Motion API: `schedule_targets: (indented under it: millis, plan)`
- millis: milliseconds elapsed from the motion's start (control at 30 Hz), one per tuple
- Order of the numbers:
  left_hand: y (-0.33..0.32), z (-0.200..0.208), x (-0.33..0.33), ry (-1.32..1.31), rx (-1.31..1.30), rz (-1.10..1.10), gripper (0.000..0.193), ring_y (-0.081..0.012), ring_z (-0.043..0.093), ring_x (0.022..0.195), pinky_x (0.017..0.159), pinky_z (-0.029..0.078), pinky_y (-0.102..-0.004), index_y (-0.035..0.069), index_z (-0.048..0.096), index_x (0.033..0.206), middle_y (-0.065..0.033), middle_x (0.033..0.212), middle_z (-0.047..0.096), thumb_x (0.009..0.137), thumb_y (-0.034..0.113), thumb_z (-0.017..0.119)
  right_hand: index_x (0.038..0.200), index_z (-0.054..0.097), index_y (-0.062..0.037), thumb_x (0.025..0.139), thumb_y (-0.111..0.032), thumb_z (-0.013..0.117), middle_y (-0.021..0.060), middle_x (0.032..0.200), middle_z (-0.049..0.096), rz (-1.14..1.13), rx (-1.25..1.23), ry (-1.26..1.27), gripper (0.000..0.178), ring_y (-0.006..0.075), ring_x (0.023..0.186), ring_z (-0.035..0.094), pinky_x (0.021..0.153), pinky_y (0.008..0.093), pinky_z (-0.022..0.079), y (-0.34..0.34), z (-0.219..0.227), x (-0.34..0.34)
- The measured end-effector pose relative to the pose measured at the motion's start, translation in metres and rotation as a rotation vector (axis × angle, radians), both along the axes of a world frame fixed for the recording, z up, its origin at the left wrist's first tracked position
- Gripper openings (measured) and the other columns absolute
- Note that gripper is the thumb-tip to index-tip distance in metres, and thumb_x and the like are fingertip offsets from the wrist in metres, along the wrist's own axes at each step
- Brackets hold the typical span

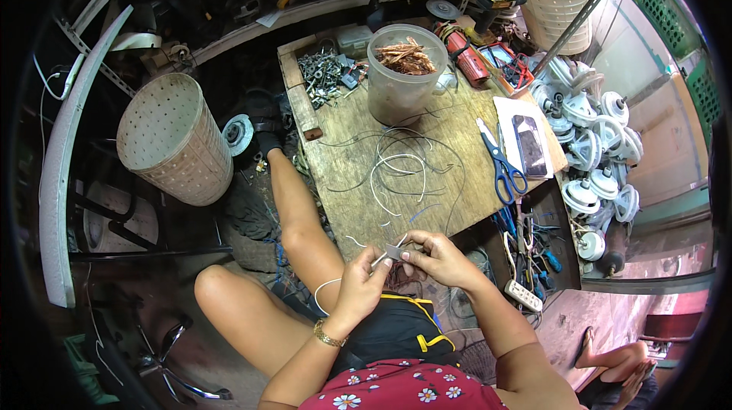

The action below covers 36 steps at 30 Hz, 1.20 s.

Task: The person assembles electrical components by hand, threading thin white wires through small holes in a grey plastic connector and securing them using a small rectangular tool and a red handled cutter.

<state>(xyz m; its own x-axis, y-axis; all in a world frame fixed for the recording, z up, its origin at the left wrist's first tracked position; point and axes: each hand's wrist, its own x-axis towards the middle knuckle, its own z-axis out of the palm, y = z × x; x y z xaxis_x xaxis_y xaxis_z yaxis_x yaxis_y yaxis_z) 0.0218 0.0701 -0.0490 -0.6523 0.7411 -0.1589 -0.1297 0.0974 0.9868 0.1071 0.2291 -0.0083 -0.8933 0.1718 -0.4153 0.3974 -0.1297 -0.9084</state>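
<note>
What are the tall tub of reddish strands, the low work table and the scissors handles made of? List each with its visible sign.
Tub: looks like clear, slightly cloudy plastic, since its contents show through the wall. The strands inside look like bare copper, reddish-brown and shiny.
Work table: wood, unfinished and matte, with visible grain and worn plank edges.
Scissors handles: probably moulded plastic, a smooth solid blue; the blades look like pale metal.

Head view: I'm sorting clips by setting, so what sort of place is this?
Likely a small repair or scrap-salvage workshop: a tub of stripped copper wire, a pile of white washer pulsators, and perforated washer drums around a wooden work board.
</note>
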Motion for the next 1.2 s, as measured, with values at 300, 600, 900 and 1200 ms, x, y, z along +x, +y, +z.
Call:
schedule_targets:
  millis: [300, 600, 900, 1200]
  plan:
    - [0.002, 0.015, 0.014, -0.119, -0.039, 0.030, 0.011, -0.0038, 0.048, 0.064, 0.056, 0.041, -0.0232, -0.001, 0.054, 0.082, -0.0016, 0.070, 0.057, 0.088, 0.009, 0.054, 0.103, 0.055, 0.0024, 0.088, -0.007, 0.055, 0.0017, 0.068, 0.058, 0.012, 0.083, 0.036, 0.018, 0.0080, 0.064, 0.054, 0.060, 0.0245, 0.044, 0.001, 0.014, 0.014]
    - [0.000, 0.025, 0.024, -0.087, -0.040, 0.006, 0.011, -0.0048, 0.051, 0.061, 0.055, 0.042, -0.0236, -0.001, 0.053, 0.080, -0.0017, 0.062, 0.056, 0.086, 0.008, 0.056, 0.103, 0.054, 0.0002, 0.089, -0.009, 0.055, 0.0012, 0.070, 0.058, -0.020, -0.040, 0.066, 0.017, 0.0053, 0.058, 0.050, 0.048, 0.0207, 0.038, 0.000, 0.007, 0.028]
    - [-0.008, 0.032, 0.017, -0.215, 0.062, -0.031, 0.009, -0.0025, 0.043, 0.059, 0.051, 0.035, -0.0179, 0.002, 0.054, 0.082, 0.0037, 0.067, 0.050, 0.089, 0.008, 0.055, 0.103, 0.054, -0.0010, 0.090, -0.013, 0.055, 0.0031, 0.069, 0.060, -0.064, -0.175, 0.011, 0.017, 0.0055, 0.051, 0.047, 0.044, 0.0198, 0.035, -0.005, -0.003, 0.024]
    - [0.007, 0.023, 0.009, -0.660, 0.090, 0.009, 0.007, -0.0022, 0.042, 0.054, 0.047, 0.033, -0.0181, 0.003, 0.055, 0.086, 0.0043, 0.065, 0.050, 0.090, 0.009, 0.054, 0.107, 0.052, -0.0018, 0.087, -0.013, 0.061, 0.0070, 0.072, 0.062, -0.075, -0.098, -0.039, 0.025, 0.0120, 0.055, 0.055, 0.047, 0.0257, 0.041, 0.003, 0.000, 0.010]
